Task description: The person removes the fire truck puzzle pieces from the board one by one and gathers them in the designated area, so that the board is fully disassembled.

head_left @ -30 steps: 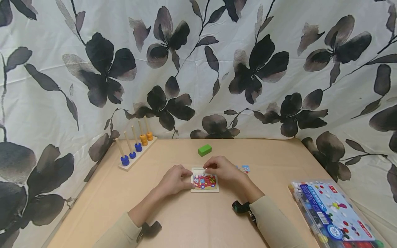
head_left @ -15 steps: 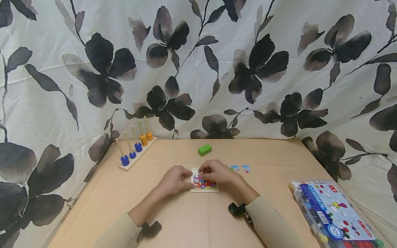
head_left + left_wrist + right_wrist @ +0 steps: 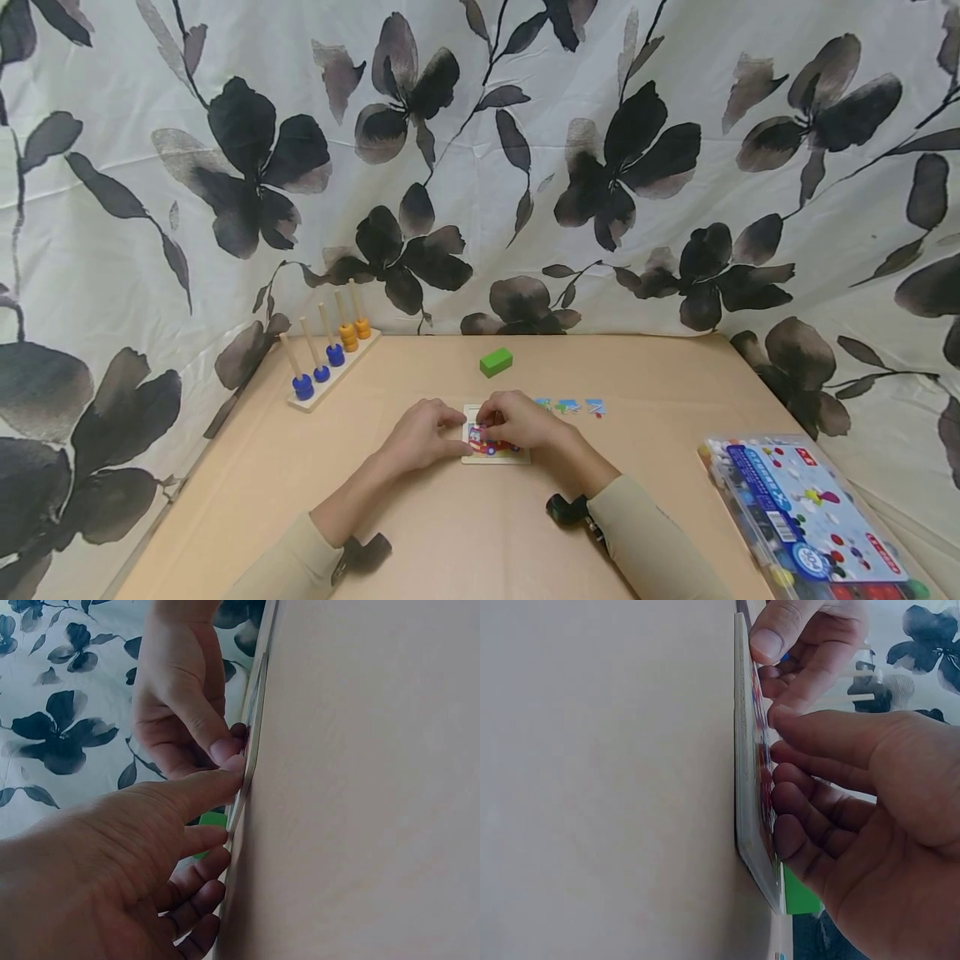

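Note:
A small jigsaw puzzle board [image 3: 506, 458] with a pale frame and a red truck picture lies on the table. My left hand [image 3: 423, 435] grips its left side, with the thumb on the near part and fingers by the edge. Over the board, my right hand [image 3: 517, 421] has thumb and index close together at the picture, near the left thumb. In the right wrist view its bent fingertips [image 3: 789, 836] lie against or just above the face of the board. Whether a piece is pinched there is hidden. Several loose blue puzzle pieces [image 3: 568, 406] lie right of the board.
A green block [image 3: 496, 362] sits behind the board. At the back left stands a wooden peg stand [image 3: 330, 375] with blue and orange beads. A clear plastic case [image 3: 817, 517] with a printed cover lies at the right. A floral cloth [image 3: 517, 167] hangs behind the table.
My right hand has shifted left and slightly nearer across the board, uncovering more of the loose blue pieces. The left hand has stayed at the board's left side.

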A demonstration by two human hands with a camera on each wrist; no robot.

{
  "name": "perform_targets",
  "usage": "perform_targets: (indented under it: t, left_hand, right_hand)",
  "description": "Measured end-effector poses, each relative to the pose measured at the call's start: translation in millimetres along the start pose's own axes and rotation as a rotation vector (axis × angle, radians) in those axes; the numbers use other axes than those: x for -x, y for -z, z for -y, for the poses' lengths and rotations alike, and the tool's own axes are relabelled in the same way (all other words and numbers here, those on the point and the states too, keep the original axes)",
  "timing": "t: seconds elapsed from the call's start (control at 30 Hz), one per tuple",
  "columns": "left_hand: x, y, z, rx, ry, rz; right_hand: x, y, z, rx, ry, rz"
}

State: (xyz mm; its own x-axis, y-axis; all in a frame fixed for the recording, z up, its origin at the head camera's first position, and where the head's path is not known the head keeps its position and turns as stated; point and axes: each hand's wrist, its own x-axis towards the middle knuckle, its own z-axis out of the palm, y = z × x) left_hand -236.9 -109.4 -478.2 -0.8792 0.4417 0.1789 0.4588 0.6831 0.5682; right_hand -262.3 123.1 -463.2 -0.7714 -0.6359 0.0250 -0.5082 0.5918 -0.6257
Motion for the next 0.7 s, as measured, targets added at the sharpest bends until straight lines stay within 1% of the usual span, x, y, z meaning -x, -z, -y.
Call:
perform_targets:
  t: [0.3, 0.7]
  left_hand:
    - [0.5, 1.1, -2.0, -0.005, -0.004, -0.003]
    - [-0.4, 0.6, -1.6, -0.006, -0.006, -0.001]
  right_hand:
    - [-1.0, -2.3, 4.1, 0.020, -0.025, -0.004]
    - [-0.6, -2.6, 5.9, 0.045, -0.037, -0.009]
